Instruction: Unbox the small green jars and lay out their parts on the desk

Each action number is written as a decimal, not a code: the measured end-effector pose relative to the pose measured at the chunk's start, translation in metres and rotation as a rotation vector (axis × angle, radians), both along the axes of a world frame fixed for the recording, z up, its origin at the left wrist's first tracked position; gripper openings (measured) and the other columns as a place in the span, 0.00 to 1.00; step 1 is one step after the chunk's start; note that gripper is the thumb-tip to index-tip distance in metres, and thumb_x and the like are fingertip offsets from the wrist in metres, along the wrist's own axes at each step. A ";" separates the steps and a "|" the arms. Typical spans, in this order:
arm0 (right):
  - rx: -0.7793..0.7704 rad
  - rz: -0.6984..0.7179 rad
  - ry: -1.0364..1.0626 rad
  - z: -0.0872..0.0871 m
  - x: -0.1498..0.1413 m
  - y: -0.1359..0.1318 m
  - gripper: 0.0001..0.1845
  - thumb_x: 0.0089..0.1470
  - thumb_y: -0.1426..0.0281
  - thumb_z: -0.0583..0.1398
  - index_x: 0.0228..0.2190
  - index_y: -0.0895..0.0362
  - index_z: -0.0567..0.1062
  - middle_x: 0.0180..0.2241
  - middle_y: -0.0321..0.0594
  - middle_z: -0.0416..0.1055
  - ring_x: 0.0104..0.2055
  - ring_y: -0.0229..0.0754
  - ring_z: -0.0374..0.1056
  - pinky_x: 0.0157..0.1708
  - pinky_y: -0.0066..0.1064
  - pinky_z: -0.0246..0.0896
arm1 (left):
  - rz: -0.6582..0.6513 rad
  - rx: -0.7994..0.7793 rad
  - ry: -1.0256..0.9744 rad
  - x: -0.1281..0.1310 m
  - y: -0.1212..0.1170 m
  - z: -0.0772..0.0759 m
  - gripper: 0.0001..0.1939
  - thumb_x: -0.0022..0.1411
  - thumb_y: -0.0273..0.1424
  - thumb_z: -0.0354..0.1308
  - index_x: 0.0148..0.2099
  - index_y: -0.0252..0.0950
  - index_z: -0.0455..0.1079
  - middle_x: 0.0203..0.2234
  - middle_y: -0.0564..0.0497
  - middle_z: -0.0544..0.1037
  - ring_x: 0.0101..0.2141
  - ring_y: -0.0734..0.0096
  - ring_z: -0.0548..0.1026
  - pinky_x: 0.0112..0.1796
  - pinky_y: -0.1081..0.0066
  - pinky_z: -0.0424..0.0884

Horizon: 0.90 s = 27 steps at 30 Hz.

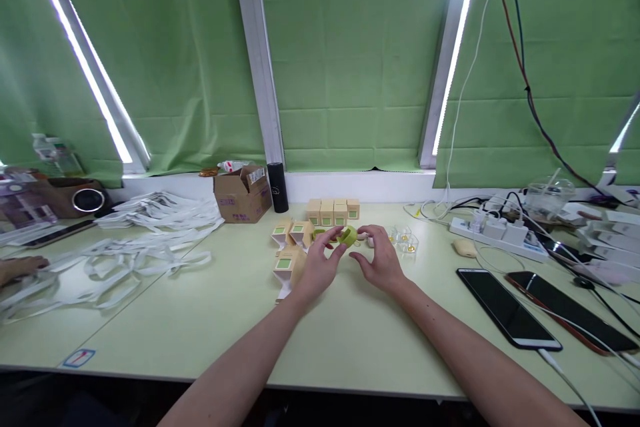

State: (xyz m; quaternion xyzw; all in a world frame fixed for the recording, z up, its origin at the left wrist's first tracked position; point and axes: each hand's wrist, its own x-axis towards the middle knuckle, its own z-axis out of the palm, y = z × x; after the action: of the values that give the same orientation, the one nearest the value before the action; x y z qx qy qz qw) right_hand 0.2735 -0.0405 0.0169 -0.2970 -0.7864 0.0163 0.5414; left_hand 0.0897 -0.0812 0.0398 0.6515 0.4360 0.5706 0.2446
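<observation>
My left hand (320, 261) grips a small round lime-green piece (349, 236) between thumb and fingers; its exact kind is too small to make out. My right hand (383, 261) is beside it with thumb and forefinger apart, the forefinger tip close to the green piece; I cannot tell if it touches. Left of my left hand stand small open kraft-paper boxes (290, 265) with green windows. Behind the hands is a row of similar small closed boxes (327, 212). Several clear little cups (409, 244) with yellow bits inside are just past my right hand.
On the right lie two phones (507, 307) (575, 310), a power strip (497, 237) and loose cables. A cardboard carton (243, 195) and a black cylinder (277, 188) stand at the back. White straps (120, 260) spread across the left, where another person's hand (21, 269) rests.
</observation>
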 end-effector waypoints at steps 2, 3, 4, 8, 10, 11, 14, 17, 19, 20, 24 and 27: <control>-0.016 0.011 0.024 0.000 -0.004 -0.002 0.23 0.60 0.66 0.63 0.54 0.52 0.64 0.49 0.50 0.70 0.52 0.55 0.67 0.46 0.48 0.70 | -0.072 -0.069 -0.104 0.000 0.002 0.001 0.24 0.66 0.43 0.62 0.61 0.41 0.72 0.50 0.44 0.80 0.47 0.62 0.77 0.49 0.62 0.74; -0.021 0.012 0.033 -0.001 -0.006 -0.002 0.23 0.60 0.66 0.63 0.55 0.52 0.64 0.49 0.50 0.70 0.52 0.55 0.67 0.46 0.48 0.70 | -0.103 -0.098 -0.140 0.000 0.002 0.001 0.25 0.66 0.45 0.62 0.60 0.39 0.72 0.47 0.44 0.81 0.44 0.63 0.78 0.47 0.63 0.75; -0.025 0.011 0.041 -0.001 -0.007 -0.002 0.23 0.60 0.65 0.63 0.55 0.52 0.64 0.49 0.50 0.70 0.52 0.55 0.67 0.46 0.48 0.70 | -0.128 -0.124 -0.168 0.001 0.002 0.002 0.27 0.65 0.47 0.62 0.60 0.38 0.72 0.44 0.44 0.82 0.42 0.64 0.79 0.46 0.64 0.75; -0.020 0.018 0.080 -0.001 -0.009 -0.002 0.21 0.61 0.65 0.63 0.53 0.52 0.66 0.48 0.49 0.70 0.51 0.55 0.66 0.45 0.49 0.69 | -0.190 -0.196 -0.231 0.003 0.001 0.003 0.29 0.63 0.52 0.62 0.57 0.36 0.72 0.41 0.45 0.82 0.36 0.66 0.79 0.42 0.65 0.75; -0.011 0.030 0.096 0.000 -0.009 -0.003 0.20 0.60 0.66 0.63 0.52 0.52 0.66 0.47 0.49 0.70 0.50 0.55 0.66 0.44 0.48 0.69 | -0.223 -0.208 -0.255 0.005 0.001 0.002 0.29 0.64 0.52 0.61 0.57 0.36 0.71 0.42 0.44 0.82 0.37 0.65 0.79 0.41 0.65 0.75; -0.008 0.037 0.099 0.001 -0.010 -0.004 0.20 0.60 0.66 0.63 0.52 0.52 0.66 0.47 0.48 0.70 0.50 0.55 0.66 0.44 0.48 0.69 | -0.230 -0.210 -0.258 0.006 0.002 0.001 0.28 0.65 0.51 0.60 0.57 0.36 0.70 0.42 0.44 0.82 0.38 0.64 0.80 0.41 0.65 0.75; -0.003 0.050 0.096 0.003 -0.009 -0.007 0.20 0.59 0.68 0.63 0.52 0.51 0.66 0.47 0.48 0.70 0.51 0.55 0.65 0.45 0.49 0.68 | -0.187 -0.191 -0.203 0.006 0.002 -0.001 0.24 0.68 0.50 0.57 0.56 0.38 0.70 0.43 0.45 0.82 0.42 0.62 0.79 0.42 0.64 0.74; 0.001 0.064 0.094 0.004 -0.008 -0.007 0.21 0.59 0.69 0.63 0.53 0.51 0.66 0.48 0.48 0.69 0.52 0.55 0.64 0.47 0.50 0.68 | -0.084 -0.106 -0.104 0.005 0.001 -0.001 0.18 0.70 0.44 0.55 0.57 0.42 0.68 0.48 0.47 0.80 0.49 0.61 0.77 0.47 0.63 0.73; -0.003 0.074 0.096 0.003 -0.007 -0.007 0.21 0.59 0.68 0.63 0.53 0.51 0.66 0.49 0.48 0.69 0.52 0.55 0.64 0.48 0.51 0.68 | -0.008 -0.026 -0.031 0.003 0.000 -0.001 0.17 0.70 0.38 0.56 0.59 0.44 0.67 0.51 0.46 0.77 0.53 0.61 0.75 0.50 0.62 0.71; -0.008 0.080 0.097 0.003 -0.007 -0.007 0.21 0.59 0.68 0.63 0.53 0.51 0.66 0.49 0.48 0.69 0.53 0.55 0.64 0.49 0.51 0.68 | 0.027 0.012 0.009 0.003 -0.001 -0.001 0.17 0.70 0.35 0.57 0.59 0.44 0.66 0.52 0.46 0.77 0.54 0.61 0.73 0.51 0.62 0.70; -0.027 0.113 0.088 0.003 -0.008 -0.007 0.21 0.60 0.67 0.62 0.53 0.51 0.66 0.49 0.49 0.69 0.54 0.56 0.64 0.50 0.52 0.68 | 0.086 0.101 0.130 0.001 -0.004 -0.002 0.19 0.66 0.28 0.59 0.58 0.45 0.68 0.50 0.48 0.76 0.54 0.63 0.71 0.53 0.61 0.68; -0.044 0.130 0.081 0.002 -0.008 -0.006 0.20 0.60 0.67 0.62 0.53 0.51 0.66 0.49 0.49 0.69 0.53 0.55 0.65 0.50 0.51 0.68 | 0.072 0.118 0.159 0.002 -0.005 -0.003 0.16 0.66 0.27 0.59 0.55 0.45 0.71 0.50 0.49 0.75 0.53 0.63 0.71 0.52 0.62 0.70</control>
State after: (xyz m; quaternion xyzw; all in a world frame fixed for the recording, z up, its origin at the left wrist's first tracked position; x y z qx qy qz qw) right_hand 0.2659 -0.0470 0.0190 -0.2564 -0.7809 0.0807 0.5639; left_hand 0.0912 -0.0858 0.0364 0.6921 0.4425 0.5502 0.1497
